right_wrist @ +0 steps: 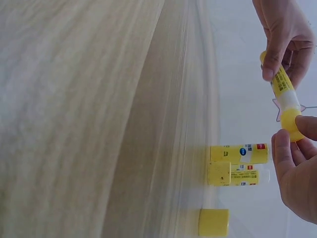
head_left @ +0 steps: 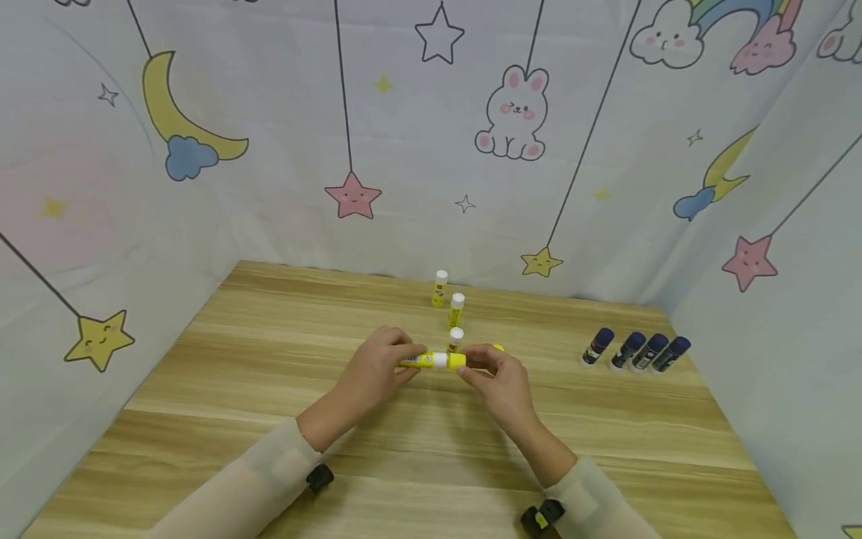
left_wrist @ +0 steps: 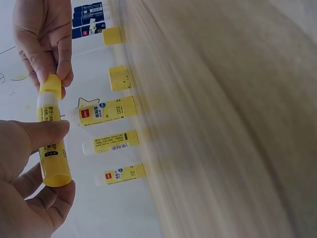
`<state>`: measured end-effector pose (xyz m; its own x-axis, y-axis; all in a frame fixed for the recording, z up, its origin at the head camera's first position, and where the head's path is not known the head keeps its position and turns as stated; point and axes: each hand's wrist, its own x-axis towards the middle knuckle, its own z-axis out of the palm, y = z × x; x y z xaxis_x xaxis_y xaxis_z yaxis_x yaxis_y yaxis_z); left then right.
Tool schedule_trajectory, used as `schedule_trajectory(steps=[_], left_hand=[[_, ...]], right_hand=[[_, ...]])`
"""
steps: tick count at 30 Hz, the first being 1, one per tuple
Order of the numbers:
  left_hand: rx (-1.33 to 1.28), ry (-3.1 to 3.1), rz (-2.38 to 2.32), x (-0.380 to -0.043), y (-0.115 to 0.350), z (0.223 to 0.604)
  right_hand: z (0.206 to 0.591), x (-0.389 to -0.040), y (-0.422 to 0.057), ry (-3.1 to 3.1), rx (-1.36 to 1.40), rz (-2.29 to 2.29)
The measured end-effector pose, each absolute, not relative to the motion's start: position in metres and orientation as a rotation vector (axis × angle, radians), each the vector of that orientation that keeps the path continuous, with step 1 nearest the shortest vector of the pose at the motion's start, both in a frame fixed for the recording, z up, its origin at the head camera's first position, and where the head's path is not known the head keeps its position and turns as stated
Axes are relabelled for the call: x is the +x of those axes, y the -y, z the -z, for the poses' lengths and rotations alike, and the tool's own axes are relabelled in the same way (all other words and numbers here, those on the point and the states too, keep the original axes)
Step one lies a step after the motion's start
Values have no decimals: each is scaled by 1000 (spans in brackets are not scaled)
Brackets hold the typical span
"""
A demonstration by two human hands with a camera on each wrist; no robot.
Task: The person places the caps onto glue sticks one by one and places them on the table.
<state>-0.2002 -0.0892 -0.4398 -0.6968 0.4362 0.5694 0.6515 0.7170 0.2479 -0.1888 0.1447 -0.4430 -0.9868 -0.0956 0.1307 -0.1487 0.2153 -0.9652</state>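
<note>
Over the middle of the table, my left hand (head_left: 374, 368) grips a yellow glue stick (head_left: 420, 361) by its body, thumb along one side and fingers round the other. The stick lies nearly level, its white collar showing. At the collar's end is a yellow cap (left_wrist: 51, 85), pinched between the thumb and fingertips of my right hand (head_left: 503, 383). Just behind the hands stand three yellow glue sticks without caps, white tops up: a near one (head_left: 456, 338), a middle one (head_left: 456, 311) and a far one (head_left: 439, 290).
Two loose yellow caps, one nearer the sticks (left_wrist: 119, 78) and one farther off (left_wrist: 112, 36), stand on the wooden table (head_left: 283, 314); my right hand mostly hides them in the head view. Several dark blue glue sticks (head_left: 631, 350) stand at the right. A patterned cloth (head_left: 269, 209) encloses the table's back and sides.
</note>
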Motion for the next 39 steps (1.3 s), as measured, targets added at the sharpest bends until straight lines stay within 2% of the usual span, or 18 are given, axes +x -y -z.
schedule_trajectory(steps=[39], left_hand=[[-869,2430,635,-201,81,439]], right_hand=[[444,-190,-140,2414,275,-1875]])
